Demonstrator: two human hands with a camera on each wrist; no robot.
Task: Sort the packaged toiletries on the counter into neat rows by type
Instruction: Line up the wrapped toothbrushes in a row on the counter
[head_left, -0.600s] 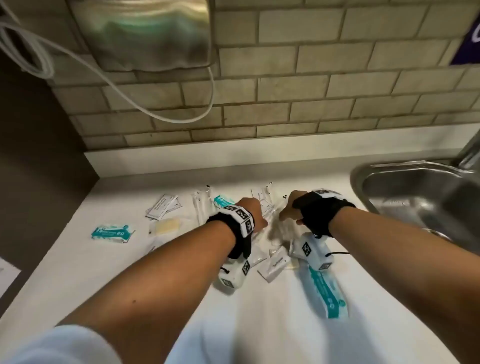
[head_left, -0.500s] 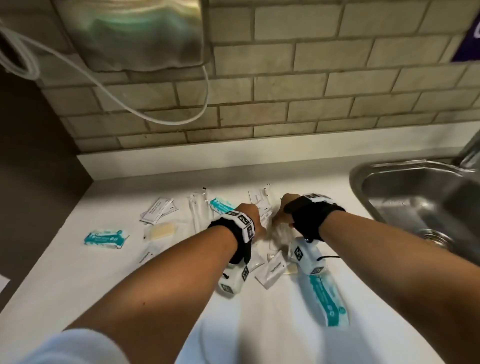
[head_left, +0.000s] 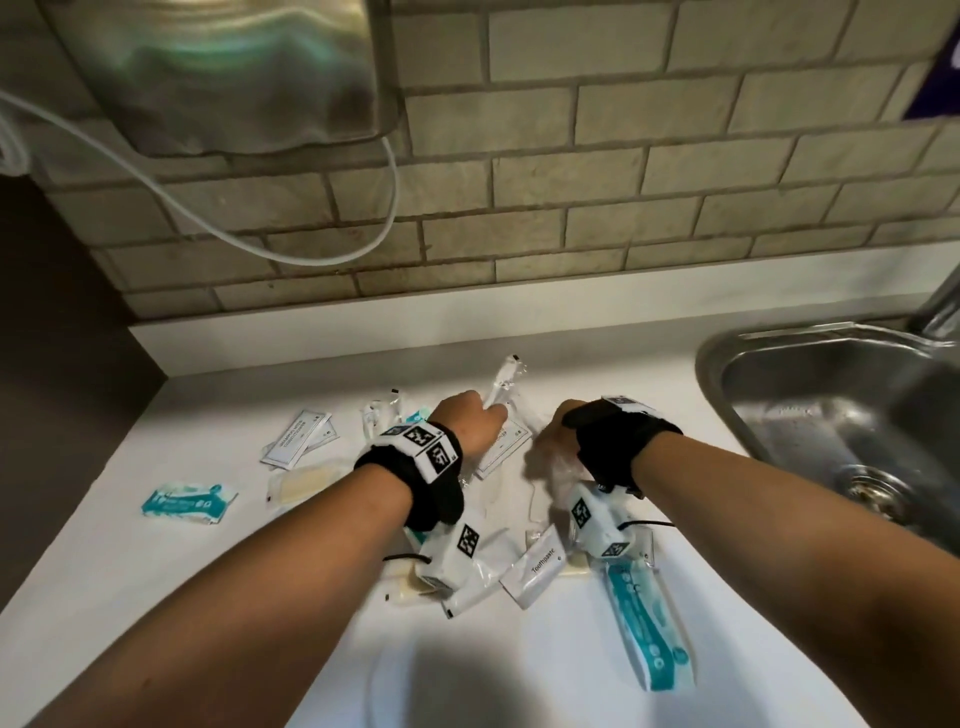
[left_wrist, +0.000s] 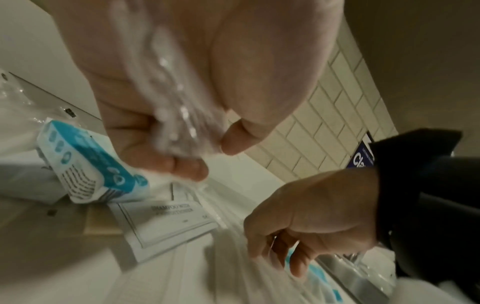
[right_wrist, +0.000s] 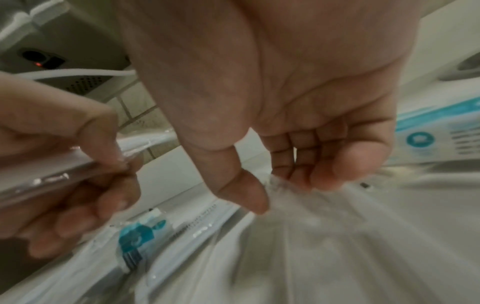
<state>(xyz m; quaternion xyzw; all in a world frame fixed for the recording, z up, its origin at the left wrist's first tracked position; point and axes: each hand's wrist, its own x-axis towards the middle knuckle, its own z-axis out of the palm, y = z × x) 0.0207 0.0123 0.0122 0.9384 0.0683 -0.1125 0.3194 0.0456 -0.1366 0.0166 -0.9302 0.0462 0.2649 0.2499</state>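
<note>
Packaged toiletries lie scattered on the white counter (head_left: 156, 571). My left hand (head_left: 485, 415) grips a long clear-wrapped white item (head_left: 503, 384) whose far end points toward the wall. In the left wrist view the fingers of that hand (left_wrist: 205, 158) curl round the shiny wrapper (left_wrist: 174, 107). My right hand (head_left: 545, 441) is just to the right, over a crumpled clear packet (head_left: 561, 470). Seen from the right wrist, its thumb and fingers (right_wrist: 285, 185) pinch the edge of that clear packet (right_wrist: 311, 216). A shampoo sachet (head_left: 506, 447) lies under the left hand.
A teal packet (head_left: 189, 501), two shampoo sachets (head_left: 301, 436) and a wrapped soap bar (head_left: 306, 483) lie to the left. A toothpaste sachet (head_left: 535, 564) and a long teal packet (head_left: 649, 618) lie near me. A steel sink (head_left: 779, 374) is at the right.
My left hand has lifted the clear-wrapped item out of the pile, its end now sticking out toward the wall. My right hand has moved a little apart from the left.
</note>
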